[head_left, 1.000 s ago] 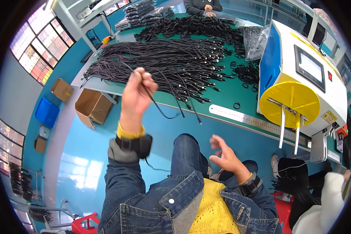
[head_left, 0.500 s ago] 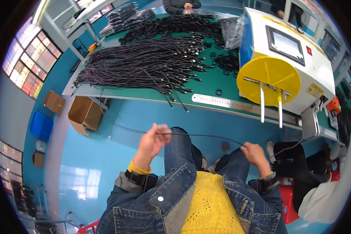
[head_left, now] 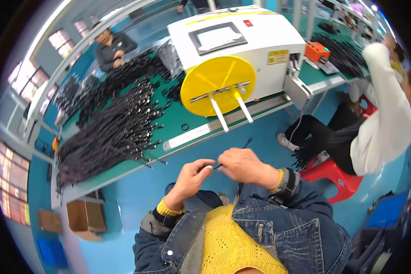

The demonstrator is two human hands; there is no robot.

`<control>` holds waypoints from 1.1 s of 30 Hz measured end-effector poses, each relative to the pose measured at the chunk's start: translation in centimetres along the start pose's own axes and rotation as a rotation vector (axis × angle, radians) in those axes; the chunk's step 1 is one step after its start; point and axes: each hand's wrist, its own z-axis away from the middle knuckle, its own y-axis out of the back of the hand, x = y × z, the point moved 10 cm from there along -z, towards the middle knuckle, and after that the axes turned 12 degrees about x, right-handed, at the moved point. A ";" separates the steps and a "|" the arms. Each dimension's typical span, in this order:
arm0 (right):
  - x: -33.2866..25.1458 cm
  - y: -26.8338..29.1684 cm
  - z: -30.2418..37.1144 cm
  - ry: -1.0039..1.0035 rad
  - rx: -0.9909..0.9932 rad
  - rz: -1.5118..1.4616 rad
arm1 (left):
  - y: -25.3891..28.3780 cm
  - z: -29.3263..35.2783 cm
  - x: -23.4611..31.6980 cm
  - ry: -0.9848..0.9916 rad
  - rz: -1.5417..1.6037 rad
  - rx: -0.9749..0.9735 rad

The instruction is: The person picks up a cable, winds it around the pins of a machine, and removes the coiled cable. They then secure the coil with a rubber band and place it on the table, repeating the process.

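Close together above my lap, both hands are closed on a thin black cable (head_left: 248, 142). My left hand (head_left: 191, 179) pinches it between thumb and fingers. Against it, my right hand (head_left: 243, 164) grips the same cable with the fingers curled over. Only a short stretch shows between the hands, and one end sticks up beyond the right hand. The rest of the cable is mostly hidden. On the green table, a broad pile of black cables (head_left: 112, 128) with metal-tipped ends lies to the left.
A white machine (head_left: 269, 39) with a yellow disc (head_left: 217, 82) and two metal prongs overhangs the table front. A steel ruler (head_left: 192, 135) runs along that edge. One person (head_left: 112, 48) stands across the table; another (head_left: 383, 114) sits right on a red stool (head_left: 335, 180). Cardboard box (head_left: 84, 217) lower left.
My hands have come together from far apart, and the cable no longer stretches between them. The view has turned right, bringing the machine to the middle.
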 end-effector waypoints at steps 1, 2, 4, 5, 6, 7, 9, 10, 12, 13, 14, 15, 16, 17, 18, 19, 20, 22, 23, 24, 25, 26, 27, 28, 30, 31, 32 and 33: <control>1.1 1.4 0.8 0.007 0.004 0.120 | 0.7 0.0 0.2 -0.004 -0.077 -0.022; 2.1 2.5 1.5 0.014 0.004 0.241 | 1.2 -0.3 0.6 -0.014 -0.155 -0.041; 2.9 5.1 2.4 0.008 0.092 0.283 | 1.5 -0.9 2.7 -0.107 -0.167 -0.104; 2.8 6.5 2.7 0.026 0.148 0.306 | 1.5 -1.1 4.1 -0.180 -0.162 -0.132; 2.4 7.6 3.0 0.051 0.195 0.321 | 1.5 -0.9 5.3 -0.245 -0.154 -0.148; 2.3 8.4 3.0 0.037 0.203 0.328 | 1.4 -1.2 6.0 -0.247 -0.157 -0.166; 1.8 12.4 2.4 -0.023 0.384 0.428 | 2.2 -2.7 8.4 -0.327 -0.194 -0.028; 1.6 14.1 2.3 -0.052 0.471 0.474 | 1.7 -3.2 9.3 -0.322 -0.197 -0.039; 1.6 15.3 2.1 -0.086 0.487 0.456 | 1.9 -4.0 12.5 -0.468 -0.293 0.141; 1.8 15.8 2.0 -0.110 0.500 0.438 | 0.6 -4.3 13.2 -0.459 -0.295 0.138; 2.0 16.0 1.9 -0.135 0.510 0.416 | -0.5 -3.9 14.3 -0.510 -0.235 0.177; 2.1 15.8 1.3 -0.143 0.500 0.406 | -0.9 -3.8 15.3 -0.560 -0.176 0.219; 1.6 15.5 0.6 -0.092 0.511 0.378 | -1.3 -4.3 15.4 -0.541 -0.182 0.218; 1.1 15.1 -0.5 -0.033 0.520 0.349 | -1.6 -4.4 16.1 -0.610 -0.259 0.225; 0.7 14.8 -1.2 0.028 0.529 0.318 | -1.9 -4.5 16.7 -0.679 -0.338 0.232; 1.7 14.5 -1.8 0.030 0.516 0.306 | -2.3 -4.6 17.2 -0.750 -0.414 0.239; 3.0 14.3 -2.1 0.041 0.552 0.320 | -2.2 -5.2 16.9 -0.737 -0.415 0.250; 4.3 14.4 -2.3 0.059 0.632 0.359 | -1.9 -6.5 16.2 -0.696 -0.436 0.282; 4.3 14.1 -2.3 0.058 0.626 0.363 | -1.7 -6.9 15.9 -0.680 -0.442 0.291; 4.6 13.8 -2.2 0.020 0.616 0.348 | -1.8 -7.0 15.4 -0.680 -0.430 0.277; 5.0 13.8 -1.9 -0.030 0.614 0.355 | -1.9 -7.2 15.1 -0.693 -0.404 0.287; 5.6 14.3 -1.1 -0.103 0.618 0.387 | -2.7 -7.5 14.7 -0.709 -0.362 0.266; 5.4 14.7 -0.7 -0.109 0.631 0.379 | -3.0 -7.5 14.8 -0.711 -0.390 0.279; 5.3 15.0 0.1 -0.147 0.652 0.397 | -3.4 -7.4 14.5 -0.715 -0.404 0.251; 3.3 17.2 2.3 -0.097 0.793 0.402 | -1.9 -7.0 13.7 -0.646 -0.470 0.282; 3.3 19.1 4.4 -0.185 0.811 0.528 | -0.7 -6.7 13.0 -0.608 -0.436 0.332; 1.6 21.9 7.3 -0.162 0.949 0.565 | -0.2 -6.3 13.2 -0.660 -0.452 0.351; -0.9 24.0 10.4 -0.112 1.080 0.606 | 0.4 -6.0 13.8 -0.731 -0.471 0.343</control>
